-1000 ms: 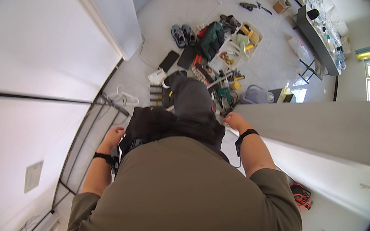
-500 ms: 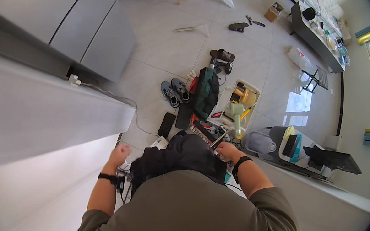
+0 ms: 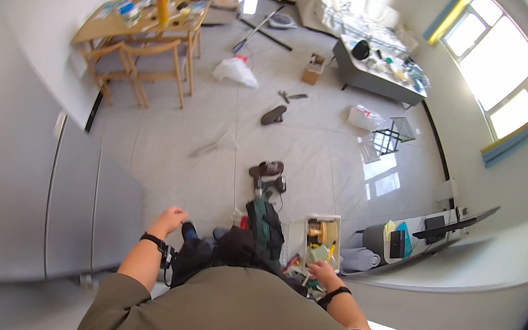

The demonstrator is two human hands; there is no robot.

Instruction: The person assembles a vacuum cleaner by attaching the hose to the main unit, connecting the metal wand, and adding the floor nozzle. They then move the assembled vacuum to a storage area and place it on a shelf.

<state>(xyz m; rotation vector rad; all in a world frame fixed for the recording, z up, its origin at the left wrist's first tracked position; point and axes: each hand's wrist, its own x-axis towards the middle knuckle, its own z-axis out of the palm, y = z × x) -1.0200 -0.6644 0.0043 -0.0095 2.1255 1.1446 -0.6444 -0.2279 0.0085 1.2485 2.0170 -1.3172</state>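
Left hand: fingers half open, nothing visible in them. Right hand: fingers partly bent; grip cannot be determined. White bin rests on the floor near right hand, beside green bag

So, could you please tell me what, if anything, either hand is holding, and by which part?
Nothing appears to be held: the left hand looks empty, fingers loosely curled; the right hand, near the white tray, looks empty too.

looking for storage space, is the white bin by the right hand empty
No, the white bin near the right hand holds a yellowish roll and a pale green item, among other things.
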